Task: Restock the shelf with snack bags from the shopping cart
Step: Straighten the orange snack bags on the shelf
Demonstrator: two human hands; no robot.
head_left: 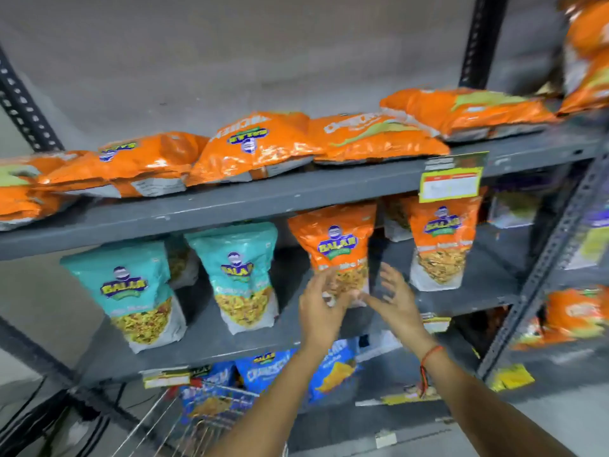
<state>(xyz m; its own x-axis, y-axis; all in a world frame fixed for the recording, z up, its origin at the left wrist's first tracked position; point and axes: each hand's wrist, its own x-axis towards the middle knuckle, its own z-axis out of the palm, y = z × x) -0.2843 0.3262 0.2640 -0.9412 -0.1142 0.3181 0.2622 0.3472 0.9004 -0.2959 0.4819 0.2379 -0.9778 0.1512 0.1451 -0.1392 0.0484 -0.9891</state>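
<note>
left hand (321, 306) fingers on the base of the upright orange bag (334, 250); right hand (397, 300) spread wide, empty | tip: square that pouch, logo forward, on the middle shelf (230, 338) | more blue bags in the cart (211, 407) below

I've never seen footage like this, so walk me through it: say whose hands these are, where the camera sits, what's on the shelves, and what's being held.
The one picture comes from a camera worn on a person's head, looking down and forward. Both bare hands reach to the middle shelf: the left hand touches the bottom of an upright orange snack bag, while the right hand is open beside it, gripping nothing. Two teal bags stand left of it. Orange bags lie flat on the top shelf. Blue bags sit lower. The wire shopping cart is at the bottom.
</note>
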